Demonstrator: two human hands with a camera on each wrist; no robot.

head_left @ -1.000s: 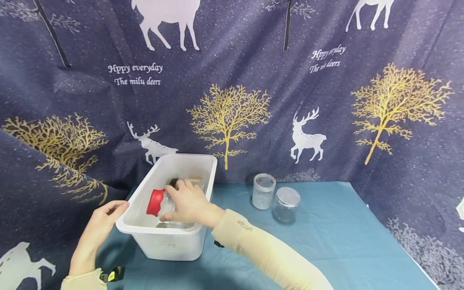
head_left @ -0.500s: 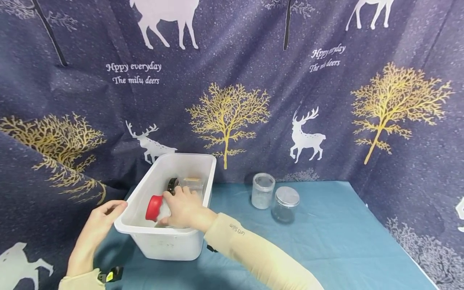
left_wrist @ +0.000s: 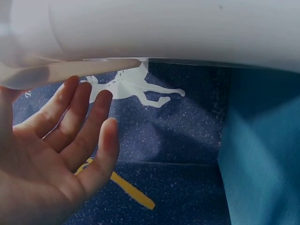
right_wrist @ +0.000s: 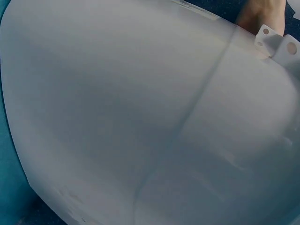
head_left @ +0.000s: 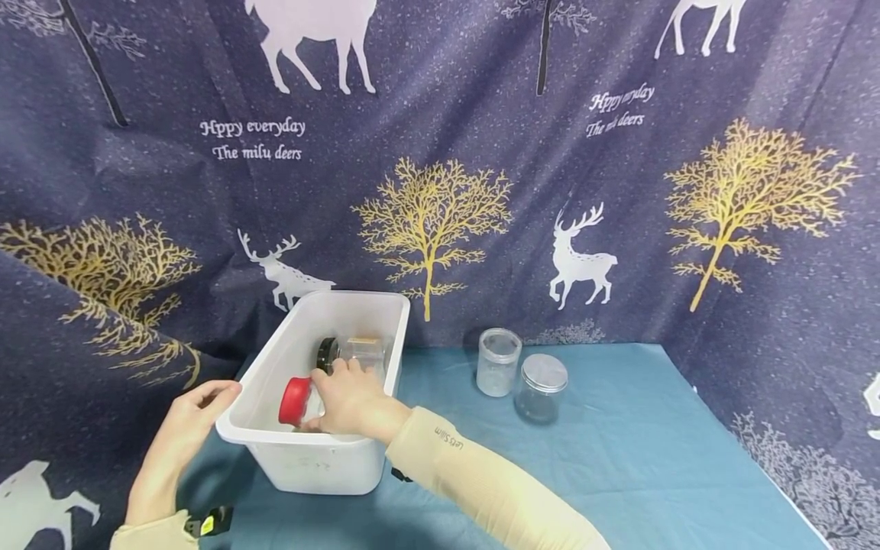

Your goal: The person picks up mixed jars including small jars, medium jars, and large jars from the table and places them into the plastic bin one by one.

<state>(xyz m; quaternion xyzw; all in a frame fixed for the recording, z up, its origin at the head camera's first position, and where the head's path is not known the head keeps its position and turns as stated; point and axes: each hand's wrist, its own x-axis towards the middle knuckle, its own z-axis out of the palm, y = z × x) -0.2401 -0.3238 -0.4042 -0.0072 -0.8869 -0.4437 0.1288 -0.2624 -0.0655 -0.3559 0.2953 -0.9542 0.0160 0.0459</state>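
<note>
A white plastic bin [head_left: 330,462] stands on the left of the table, with a jar with a red lid [head_left: 295,400] lying on its side within. My right hand [head_left: 354,401] reaches over the bin's right side and grips this jar's clear body, mostly hidden by the fingers. A clear jar with a black lid [head_left: 327,354] lies just beyond. My left hand [head_left: 195,418] holds the bin's near left rim, thumb on top. In the left wrist view, the left hand's fingers [left_wrist: 89,136] are spread and loosely bent below the rim. The right wrist view shows mainly the bin wall [right_wrist: 117,93].
Right of the bin, a clear jar [head_left: 498,365] and a jar with a silver lid [head_left: 545,374] stand upright on the blue tablecloth [head_left: 639,443]. A dark patterned curtain [head_left: 467,244] hangs behind the table.
My right hand and the red-lidded jar have moved down and nearer inside the bin. More of the black-lidded jar shows. The left hand has barely moved.
</note>
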